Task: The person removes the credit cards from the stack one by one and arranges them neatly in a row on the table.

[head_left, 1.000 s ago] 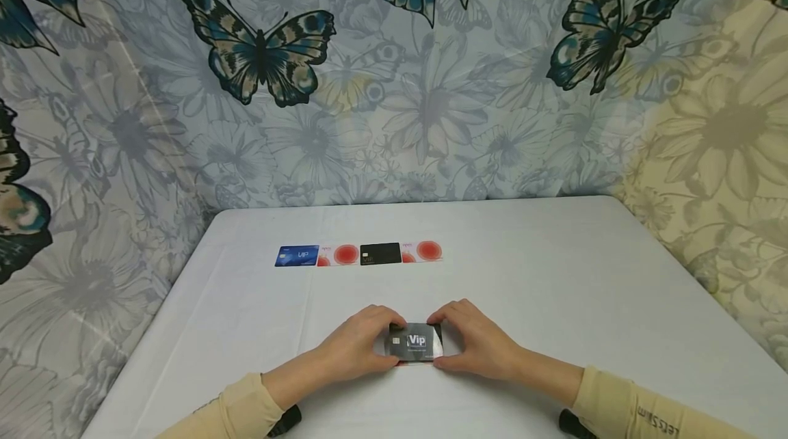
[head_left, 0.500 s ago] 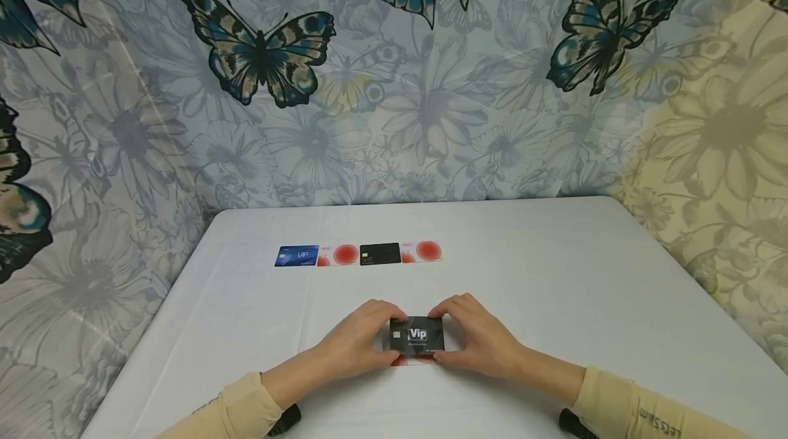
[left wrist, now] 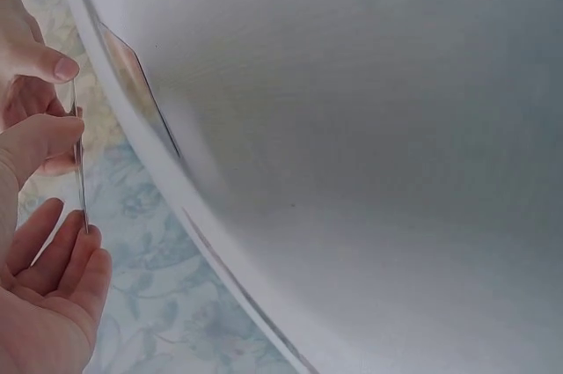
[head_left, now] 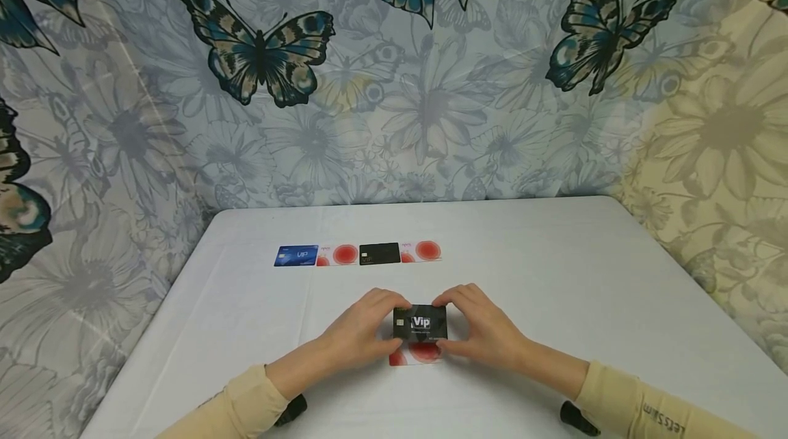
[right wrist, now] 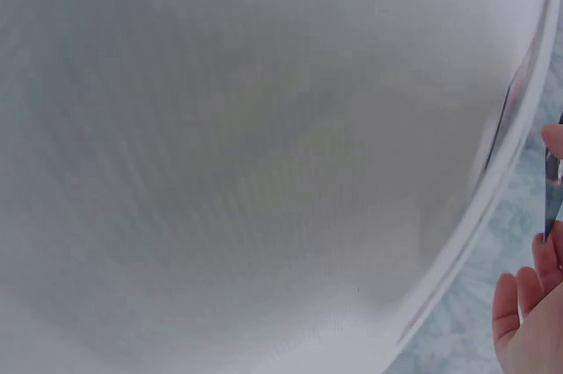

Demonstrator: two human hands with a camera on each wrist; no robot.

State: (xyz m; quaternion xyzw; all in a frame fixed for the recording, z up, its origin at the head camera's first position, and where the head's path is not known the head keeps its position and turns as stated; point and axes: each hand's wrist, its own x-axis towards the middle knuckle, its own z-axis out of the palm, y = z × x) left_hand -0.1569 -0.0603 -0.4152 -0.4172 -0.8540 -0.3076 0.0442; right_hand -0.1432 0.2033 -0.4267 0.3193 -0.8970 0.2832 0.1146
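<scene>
A dark grey card with "Vip" lettering and a chip [head_left: 420,331] is held upright-facing between both hands in the head view. My left hand [head_left: 363,326] pinches its left side, thumb at the lower corner and fingers at the upper one. On the opposite side my right hand [head_left: 483,321] grips it the same way. The left wrist view shows this card [left wrist: 80,167] edge-on, raised off the tabletop. Under and nearer than it lies a white card with red circles [head_left: 416,355], its upper part hidden by the held card.
Farther back on the white table [head_left: 554,254] several cards form a row: a blue card [head_left: 296,256], a red-circled card [head_left: 338,255], a black card [head_left: 379,254] and another red-circled card [head_left: 421,251]. A butterfly-patterned cloth [head_left: 431,117] hangs behind the table.
Both hands have lifted the dark Vip card up and slightly away from the red-circled card, uncovering more of that card. The row at the back has stayed put.
</scene>
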